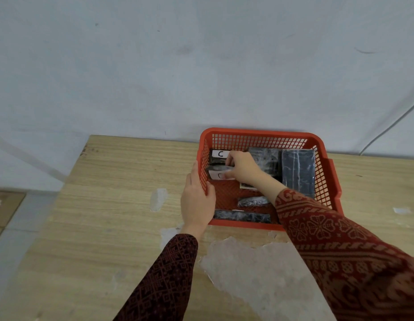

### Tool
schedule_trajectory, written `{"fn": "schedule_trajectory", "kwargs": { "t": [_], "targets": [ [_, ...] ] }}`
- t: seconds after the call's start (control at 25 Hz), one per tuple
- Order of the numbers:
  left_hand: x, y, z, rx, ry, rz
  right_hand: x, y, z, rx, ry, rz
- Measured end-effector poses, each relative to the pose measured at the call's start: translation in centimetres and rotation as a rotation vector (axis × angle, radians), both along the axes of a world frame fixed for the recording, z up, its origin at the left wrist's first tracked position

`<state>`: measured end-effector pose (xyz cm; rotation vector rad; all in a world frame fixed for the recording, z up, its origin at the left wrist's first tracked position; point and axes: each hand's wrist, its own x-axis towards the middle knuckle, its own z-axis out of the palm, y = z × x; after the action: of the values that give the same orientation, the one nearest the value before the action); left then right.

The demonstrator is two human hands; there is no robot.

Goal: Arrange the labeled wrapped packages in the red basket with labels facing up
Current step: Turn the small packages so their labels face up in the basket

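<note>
A red basket (261, 138) stands on the wooden table (113, 205) against the wall. Inside lie several dark plastic-wrapped packages. One at the back left (218, 154) shows a white label marked C, face up. My right hand (242, 169) reaches into the basket and pinches a small package (218, 174) with a white label, below that one. My left hand (196, 195) grips the basket's left wall. Two bigger packages (298, 172) lie at the back right, label unseen. Two narrow ones (242, 216) lie near the front wall.
The table's veneer is peeled in pale patches (254, 269) in front of the basket. A grey-white wall (201, 66) rises right behind the table. A floor strip (9, 216) shows past the table's left edge.
</note>
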<state>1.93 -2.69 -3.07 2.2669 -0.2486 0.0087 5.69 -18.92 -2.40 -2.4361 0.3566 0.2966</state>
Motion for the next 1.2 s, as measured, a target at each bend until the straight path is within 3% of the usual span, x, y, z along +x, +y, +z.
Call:
{"fn": "schedule_trajectory", "kwargs": {
  "t": [0.24,0.52,0.72,0.92,1.12,1.2],
  "targets": [
    [0.1,0.0,-0.2,-0.001,-0.001,0.009,0.3,0.4,-1.2,-0.576,-0.064,0.246],
    [0.2,-0.2,-0.4,-0.003,-0.007,0.017,-1.3,1.9,-2.6,-0.666,-0.141,0.294],
    [0.1,-0.2,-0.4,0.019,-0.015,0.021,-1.2,2.5,-2.7,-0.659,-0.148,0.236],
    [0.0,-0.4,-0.2,0.031,-0.008,0.016,-2.5,2.8,-2.5,-0.501,-0.149,0.201],
    [0.0,-0.3,-0.3,0.013,-0.011,0.009,-4.9,-1.3,0.3,-0.204,-0.125,0.339],
    [0.1,-0.2,-0.4,0.015,-0.013,0.007,-6.9,-3.6,0.8,-0.182,-0.050,0.419]
  ]
}}
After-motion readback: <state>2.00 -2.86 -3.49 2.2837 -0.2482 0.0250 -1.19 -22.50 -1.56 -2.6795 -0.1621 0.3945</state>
